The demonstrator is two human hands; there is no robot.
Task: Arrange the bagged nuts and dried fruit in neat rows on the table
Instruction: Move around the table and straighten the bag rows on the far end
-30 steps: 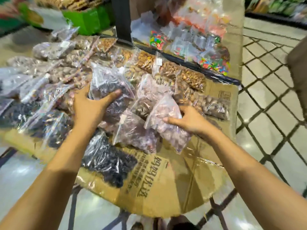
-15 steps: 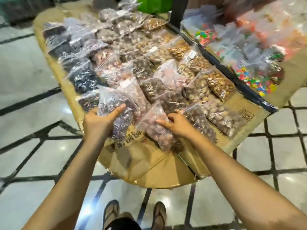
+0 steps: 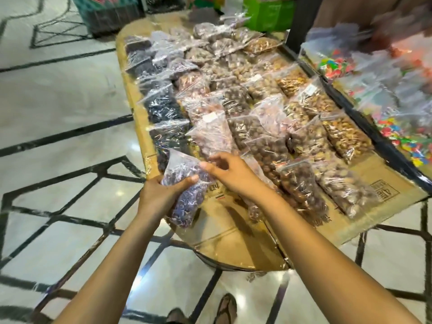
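A clear bag of dark dried fruit (image 3: 184,195) hangs over the near left corner of the cardboard-covered table (image 3: 233,244). My left hand (image 3: 161,195) grips it from the left side. My right hand (image 3: 231,174) pinches the bag's upper right edge with its fingertips. Beyond the hands, several clear bags lie in rows: dark fruit (image 3: 161,106) on the left, pinkish nuts (image 3: 212,134) and brown round nuts (image 3: 268,155) in the middle, golden nuts (image 3: 346,136) on the right. A bag of pinkish nuts (image 3: 254,206) lies partly hidden under my right forearm.
A second table on the right holds bags of coloured candy (image 3: 397,127). A dark post (image 3: 301,22) and a green box (image 3: 268,12) stand at the far end. Bare cardboard shows near the front edge. Glossy tiled floor (image 3: 58,113) surrounds the table; sandalled feet (image 3: 224,309) are below.
My right hand let go of the pinkish nut bag and moved left onto the dark fruit bag. My left hand drew that bag toward the near left corner. The camera view pulled back.
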